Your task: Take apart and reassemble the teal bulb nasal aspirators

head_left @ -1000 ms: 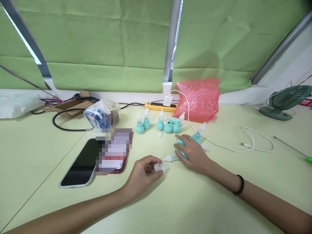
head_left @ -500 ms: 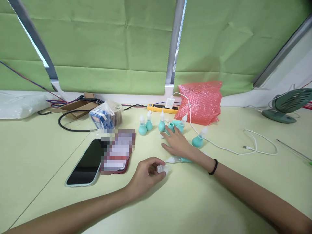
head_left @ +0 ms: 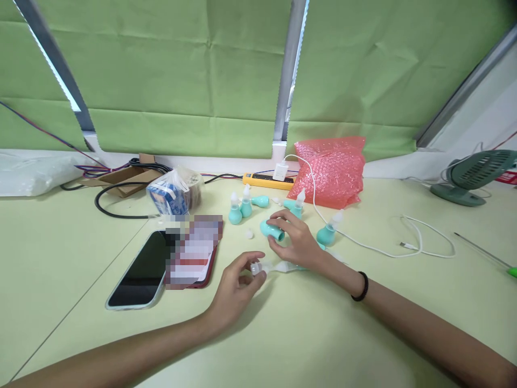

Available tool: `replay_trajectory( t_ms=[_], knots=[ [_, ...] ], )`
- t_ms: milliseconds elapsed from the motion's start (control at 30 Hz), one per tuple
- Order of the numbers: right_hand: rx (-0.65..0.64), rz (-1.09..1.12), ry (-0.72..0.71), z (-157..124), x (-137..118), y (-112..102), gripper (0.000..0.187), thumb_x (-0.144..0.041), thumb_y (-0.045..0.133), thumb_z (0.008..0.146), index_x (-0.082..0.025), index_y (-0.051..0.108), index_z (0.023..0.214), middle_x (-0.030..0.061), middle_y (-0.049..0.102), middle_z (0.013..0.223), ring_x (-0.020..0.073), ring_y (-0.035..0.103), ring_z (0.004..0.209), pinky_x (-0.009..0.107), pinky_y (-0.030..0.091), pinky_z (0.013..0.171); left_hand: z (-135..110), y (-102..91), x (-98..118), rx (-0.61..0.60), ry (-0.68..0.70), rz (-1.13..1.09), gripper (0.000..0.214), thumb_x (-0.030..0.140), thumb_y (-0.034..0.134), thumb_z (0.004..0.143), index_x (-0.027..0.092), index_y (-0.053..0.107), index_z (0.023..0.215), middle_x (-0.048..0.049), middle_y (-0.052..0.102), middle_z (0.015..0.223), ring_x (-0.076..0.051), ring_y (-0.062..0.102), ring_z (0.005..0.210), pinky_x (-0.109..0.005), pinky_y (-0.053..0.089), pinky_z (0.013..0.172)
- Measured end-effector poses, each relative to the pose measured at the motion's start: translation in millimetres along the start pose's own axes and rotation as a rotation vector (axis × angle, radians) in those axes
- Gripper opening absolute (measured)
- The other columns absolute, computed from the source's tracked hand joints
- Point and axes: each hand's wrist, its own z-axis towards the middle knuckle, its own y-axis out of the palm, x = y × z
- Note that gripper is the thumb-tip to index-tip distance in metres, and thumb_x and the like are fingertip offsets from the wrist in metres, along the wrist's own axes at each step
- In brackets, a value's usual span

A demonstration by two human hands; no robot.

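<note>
My left hand (head_left: 234,288) pinches a clear plastic nozzle (head_left: 256,268) between thumb and fingers. My right hand (head_left: 297,237) is closed around a teal rubber bulb (head_left: 273,230), its open neck facing toward me. The pieces look like parts of bulb nasal aspirators. Two of these aspirators (head_left: 235,212) stand upright with clear tips beyond my hands. Another upright aspirator (head_left: 298,205) is behind my right hand, and a tilted one (head_left: 326,234) is to its right. One with a clear tip (head_left: 285,267) lies below my right hand, partly hidden. A small whitish part (head_left: 249,234) lies left of the held bulb.
Two phones (head_left: 139,269) lie at the left. Behind stand a plastic-wrapped package (head_left: 173,194), a yellow power strip (head_left: 266,181) with a white charger, and a pink bubble-wrap bag (head_left: 331,172). A white cable (head_left: 379,251) curls rightward near a screwdriver (head_left: 484,250) and a green fan (head_left: 464,175).
My right hand has gripped a teal bulb and drawn it toward me, near the left hand. An upright aspirator is no longer standing; a teal bulb now lies sideways near that spot.
</note>
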Motion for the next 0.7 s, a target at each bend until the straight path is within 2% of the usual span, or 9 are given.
replay_trajectory(
  t_ms=[67, 133, 233, 333, 467, 600, 700],
  knots=[
    [-0.055, 0.180, 0.002, 0.3, -10.1, -2.7, 0.029, -0.014, 0.052, 0.069, -0.016, 0.050, 0.098, 0.0065, 0.055, 0.091, 0.0155, 0.054, 0.075, 0.028, 0.046, 0.066, -0.4, -1.1, 0.9, 0.037, 0.021, -0.065, 0.023, 0.030, 0.045, 0.081, 0.020, 0.046, 0.102, -0.0031, 0.047, 0.091, -0.013, 0.048, 0.076, -0.023, 0.045, 0.063],
    [-0.185, 0.252, 0.041, -0.2, -18.5, -4.2, 0.032, -0.014, 0.053, 0.068, -0.017, 0.049, 0.099, 0.0047, 0.058, 0.089, 0.0148, 0.055, 0.071, 0.028, 0.046, 0.066, -0.3, -1.9, 1.6, 0.071, 0.046, -0.104, 0.022, 0.031, 0.040, 0.084, 0.021, 0.043, 0.103, -0.0033, 0.046, 0.095, -0.014, 0.047, 0.081, -0.023, 0.045, 0.065],
    [-0.318, 0.300, 0.062, -3.1, -25.4, -2.8, 0.037, -0.015, 0.055, 0.069, -0.019, 0.046, 0.104, 0.0057, 0.058, 0.097, 0.0179, 0.055, 0.082, 0.032, 0.043, 0.073, 0.9, -2.5, 1.8, 0.080, 0.050, -0.126, 0.020, 0.032, 0.038, 0.085, 0.022, 0.042, 0.102, -0.0031, 0.046, 0.097, -0.015, 0.047, 0.084, -0.024, 0.045, 0.066],
    [-0.371, 0.368, 0.066, -8.2, -27.4, 3.1, 0.044, -0.015, 0.054, 0.070, -0.020, 0.039, 0.112, 0.0058, 0.056, 0.099, 0.0183, 0.054, 0.085, 0.032, 0.043, 0.073, 1.7, -3.0, 1.9, 0.071, 0.050, -0.127, 0.019, 0.032, 0.036, 0.086, 0.022, 0.042, 0.101, -0.0029, 0.047, 0.095, -0.015, 0.047, 0.085, -0.025, 0.044, 0.067],
    [-0.230, 0.357, 0.137, -14.4, -29.3, 10.7, 0.041, -0.014, 0.054, 0.067, -0.019, 0.041, 0.106, 0.0056, 0.053, 0.091, 0.0181, 0.052, 0.080, 0.030, 0.043, 0.069, -1.6, -3.6, 2.6, 0.080, 0.095, -0.103, 0.017, 0.030, 0.035, 0.087, 0.022, 0.042, 0.101, -0.0021, 0.047, 0.089, -0.015, 0.048, 0.081, -0.025, 0.043, 0.067],
    [-0.066, 0.327, 0.095, -16.5, -32.9, 9.6, 0.029, -0.015, 0.054, 0.064, -0.016, 0.047, 0.092, 0.0056, 0.045, 0.083, 0.0182, 0.048, 0.078, 0.030, 0.043, 0.067, -6.9, -3.0, 1.6, 0.110, 0.222, -0.022, 0.007, 0.024, 0.044, 0.083, 0.020, 0.043, 0.089, -0.0017, 0.045, 0.086, -0.014, 0.047, 0.082, -0.025, 0.040, 0.071],
    [0.021, 0.301, 0.083, -18.3, -33.7, 7.9, 0.028, -0.013, 0.050, 0.063, -0.016, 0.047, 0.090, 0.0065, 0.041, 0.083, 0.0185, 0.047, 0.075, 0.031, 0.044, 0.063, -7.6, -2.9, -1.1, 0.141, 0.296, 0.036, 0.010, 0.021, 0.050, 0.079, 0.019, 0.040, 0.079, -0.0022, 0.044, 0.084, -0.016, 0.046, 0.084, -0.026, 0.038, 0.074]
  ],
)
